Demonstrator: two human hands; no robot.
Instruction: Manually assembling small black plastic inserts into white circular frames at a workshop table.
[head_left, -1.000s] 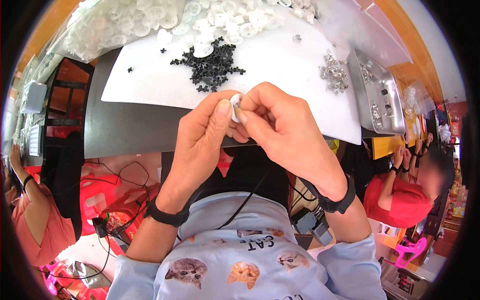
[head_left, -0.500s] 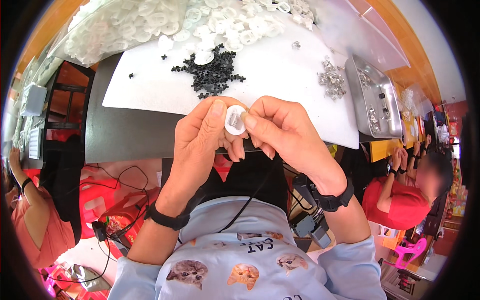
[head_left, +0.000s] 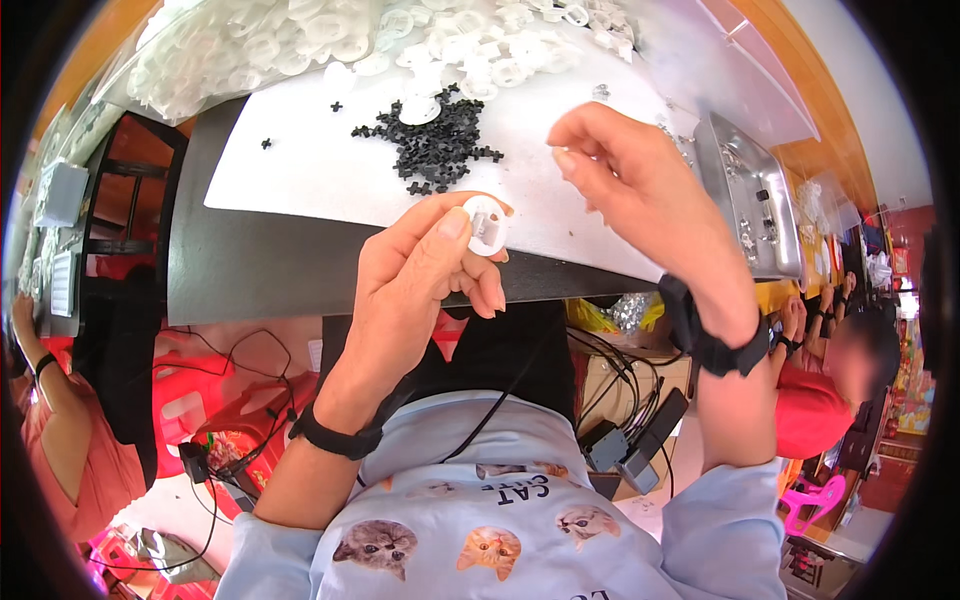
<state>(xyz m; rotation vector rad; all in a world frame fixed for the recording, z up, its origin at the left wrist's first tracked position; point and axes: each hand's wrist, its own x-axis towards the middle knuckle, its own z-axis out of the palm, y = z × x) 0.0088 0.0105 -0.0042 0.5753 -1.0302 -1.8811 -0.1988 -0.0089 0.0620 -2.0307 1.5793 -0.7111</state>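
Note:
My left hand point(head_left: 425, 255) pinches a round white plastic piece point(head_left: 487, 226) between thumb and fingers, just in front of the near edge of the white sheet point(head_left: 300, 150). A slot with something clear or greyish in it shows on the piece's face. My right hand point(head_left: 635, 170) is raised over the right part of the sheet, fingers loosely curled, thumb slightly apart from the forefinger; nothing shows between them. A pile of small black cross-shaped pieces point(head_left: 440, 145) lies beyond my left hand. Small shiny metal pieces point(head_left: 683, 140) are partly hidden behind my right hand.
A metal tray point(head_left: 750, 200) with small metal parts stands at the right. White plastic parts point(head_left: 490, 55) are heaped at the back, beside a clear bag of them point(head_left: 250, 60). Black cables point(head_left: 640, 390) hang below the dark table edge point(head_left: 260, 270). Other people sit at both sides.
My right hand has left the white piece and moved up and to the right over the sheet. My left hand keeps the white piece, now slightly turned and shifted right.

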